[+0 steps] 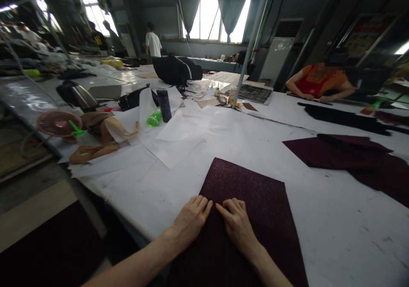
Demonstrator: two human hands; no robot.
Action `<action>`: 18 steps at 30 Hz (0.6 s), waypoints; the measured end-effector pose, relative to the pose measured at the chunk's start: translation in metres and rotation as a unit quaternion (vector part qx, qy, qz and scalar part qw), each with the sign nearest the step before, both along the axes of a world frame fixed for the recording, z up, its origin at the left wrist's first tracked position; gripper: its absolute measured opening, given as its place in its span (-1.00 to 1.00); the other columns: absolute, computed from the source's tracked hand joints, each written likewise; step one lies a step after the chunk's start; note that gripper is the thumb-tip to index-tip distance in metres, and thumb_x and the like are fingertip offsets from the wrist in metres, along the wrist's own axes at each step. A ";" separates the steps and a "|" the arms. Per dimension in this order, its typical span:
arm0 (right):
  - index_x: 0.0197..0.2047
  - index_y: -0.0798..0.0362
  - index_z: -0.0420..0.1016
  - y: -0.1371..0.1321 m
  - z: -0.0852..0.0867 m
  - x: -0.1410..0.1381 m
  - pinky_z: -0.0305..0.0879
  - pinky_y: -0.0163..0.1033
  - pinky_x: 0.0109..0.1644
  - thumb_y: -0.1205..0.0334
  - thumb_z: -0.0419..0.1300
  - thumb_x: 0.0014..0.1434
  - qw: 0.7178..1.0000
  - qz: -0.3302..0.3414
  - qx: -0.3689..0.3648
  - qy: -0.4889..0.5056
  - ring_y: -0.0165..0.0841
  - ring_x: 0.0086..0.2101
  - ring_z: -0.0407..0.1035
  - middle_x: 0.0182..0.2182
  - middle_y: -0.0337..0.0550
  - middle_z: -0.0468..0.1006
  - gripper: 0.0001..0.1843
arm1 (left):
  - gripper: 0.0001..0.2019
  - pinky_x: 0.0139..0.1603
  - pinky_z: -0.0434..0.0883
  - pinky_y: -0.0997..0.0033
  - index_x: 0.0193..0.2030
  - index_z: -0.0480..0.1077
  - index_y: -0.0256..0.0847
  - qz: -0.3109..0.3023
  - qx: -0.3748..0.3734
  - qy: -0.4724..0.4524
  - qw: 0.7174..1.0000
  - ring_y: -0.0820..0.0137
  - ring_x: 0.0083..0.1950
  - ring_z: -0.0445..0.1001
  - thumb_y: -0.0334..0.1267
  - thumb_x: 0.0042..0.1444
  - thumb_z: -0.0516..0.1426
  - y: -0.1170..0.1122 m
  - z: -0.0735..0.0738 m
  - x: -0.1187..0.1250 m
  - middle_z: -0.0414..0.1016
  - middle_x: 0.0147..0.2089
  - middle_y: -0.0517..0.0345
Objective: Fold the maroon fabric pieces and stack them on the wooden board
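A dark maroon piece of fabric with a slightly speckled surface lies flat on the white-covered table, its near end running out of view at the bottom. At the fabric's left edge, my left hand is closed, its bent fingertips gripping the cloth. My right hand is just beside it on the fabric, fingers curled and thumb side toward the left hand, pinching the cloth. A small gap separates the two hands. What lies under the fingertips is hidden.
More maroon cloth and a black strip of cloth lie to the right. A dark cylinder, a green bottle, white paper and a fan stand left. Across the table a co-worker works; a pole rises mid-table.
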State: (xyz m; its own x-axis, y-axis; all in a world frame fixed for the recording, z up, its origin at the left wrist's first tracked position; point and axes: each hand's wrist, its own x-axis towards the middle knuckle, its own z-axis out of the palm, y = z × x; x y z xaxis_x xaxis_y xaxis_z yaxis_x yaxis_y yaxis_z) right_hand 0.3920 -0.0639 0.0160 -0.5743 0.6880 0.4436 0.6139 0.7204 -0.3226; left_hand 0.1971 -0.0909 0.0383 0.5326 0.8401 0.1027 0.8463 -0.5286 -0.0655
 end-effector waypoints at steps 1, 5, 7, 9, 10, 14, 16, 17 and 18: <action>0.12 -0.04 0.41 0.000 0.000 0.002 0.15 -0.11 -0.12 0.46 0.01 0.26 1.000 0.001 0.000 0.000 -0.28 -0.25 0.24 -0.28 -0.10 0.41 -0.58 | -0.57 0.09 0.32 0.22 0.19 0.22 -0.36 -0.005 0.007 -0.001 1.000 0.23 0.02 0.37 -0.52 0.16 -0.02 0.000 -0.001 0.001 0.40 0.00 -0.05; 0.11 -0.04 0.41 -0.001 0.001 0.010 0.16 -0.13 -0.13 0.47 0.00 0.25 1.000 0.000 0.011 -0.002 -0.30 -0.26 0.25 -0.28 -0.10 0.42 -0.57 | -0.53 0.09 0.32 0.25 0.22 0.18 -0.36 0.003 0.006 0.002 1.000 0.27 0.00 0.38 -0.56 0.14 -0.06 -0.001 -0.002 0.006 0.41 -0.01 -0.06; 0.12 -0.03 0.40 -0.002 0.002 0.015 0.16 -0.14 -0.12 0.48 0.01 0.24 1.000 0.001 0.014 -0.002 -0.31 -0.26 0.26 -0.28 -0.11 0.42 -0.56 | -0.51 0.01 0.36 0.25 0.25 0.15 -0.32 0.007 -0.003 0.009 1.000 0.28 -0.08 0.40 -0.54 0.15 -0.06 -0.002 -0.002 0.009 0.42 -0.08 -0.02; 0.11 -0.02 0.41 -0.003 0.004 0.021 0.17 -0.14 -0.12 0.48 0.01 0.24 1.000 0.002 0.013 0.001 -0.31 -0.26 0.26 -0.28 -0.11 0.42 -0.57 | -0.51 -0.02 0.37 0.23 0.25 0.15 -0.28 0.006 -0.003 0.015 1.000 0.27 -0.10 0.40 -0.52 0.15 -0.05 -0.002 -0.002 0.011 0.41 -0.11 0.00; 0.10 -0.02 0.42 -0.003 0.005 0.024 0.17 -0.14 -0.12 0.48 0.01 0.25 1.000 0.002 0.011 0.001 -0.31 -0.26 0.26 -0.28 -0.11 0.42 -0.58 | -0.52 0.00 0.36 0.22 0.24 0.17 -0.28 0.002 0.002 0.017 1.000 0.26 -0.08 0.39 -0.52 0.15 -0.05 -0.002 -0.002 0.013 0.41 -0.10 -0.01; 0.05 0.00 0.45 -0.006 0.006 0.035 0.17 -0.14 -0.11 0.47 0.01 0.25 1.000 0.001 -0.004 -0.003 -0.31 -0.26 0.27 -0.27 -0.11 0.42 -0.62 | -0.54 0.11 0.30 0.23 0.22 0.19 -0.36 -0.016 0.012 0.014 1.000 0.24 0.02 0.35 -0.53 0.15 -0.05 -0.001 -0.005 0.018 0.38 0.00 -0.06; 0.05 0.00 0.45 -0.007 0.006 0.041 0.16 -0.13 -0.10 0.47 0.01 0.26 1.000 0.000 -0.014 -0.007 -0.31 -0.25 0.26 -0.26 -0.10 0.42 -0.62 | -0.51 0.05 0.34 0.24 0.26 0.14 -0.36 -0.011 -0.001 0.016 1.000 0.25 -0.05 0.37 -0.53 0.15 -0.05 -0.001 -0.003 0.022 0.39 -0.05 -0.03; 0.06 0.00 0.44 -0.008 0.005 0.043 0.15 -0.13 -0.09 0.46 0.01 0.26 1.000 0.000 -0.018 -0.008 -0.30 -0.24 0.26 -0.26 -0.10 0.42 -0.62 | -0.48 0.00 0.36 0.24 0.28 0.12 -0.32 -0.006 -0.008 0.018 1.000 0.26 -0.09 0.38 -0.52 0.15 -0.04 -0.002 -0.002 0.024 0.40 -0.09 0.00; 0.07 0.00 0.44 -0.008 0.005 0.045 0.15 -0.12 -0.09 0.46 0.01 0.26 1.000 0.001 -0.024 -0.009 -0.30 -0.23 0.26 -0.25 -0.10 0.41 -0.62 | -0.47 -0.04 0.38 0.23 0.29 0.10 -0.26 -0.003 -0.013 0.022 1.000 0.26 -0.13 0.38 -0.51 0.15 -0.03 -0.002 -0.001 0.027 0.39 -0.12 0.03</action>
State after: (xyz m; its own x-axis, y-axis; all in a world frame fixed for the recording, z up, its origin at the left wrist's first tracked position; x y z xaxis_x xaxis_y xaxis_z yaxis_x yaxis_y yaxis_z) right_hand 0.4374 -0.0722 0.0211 -0.5836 0.7067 0.4000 0.6185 0.7060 -0.3451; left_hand 0.2239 -0.0928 0.0372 0.5406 0.8394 0.0572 0.8402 -0.5351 -0.0880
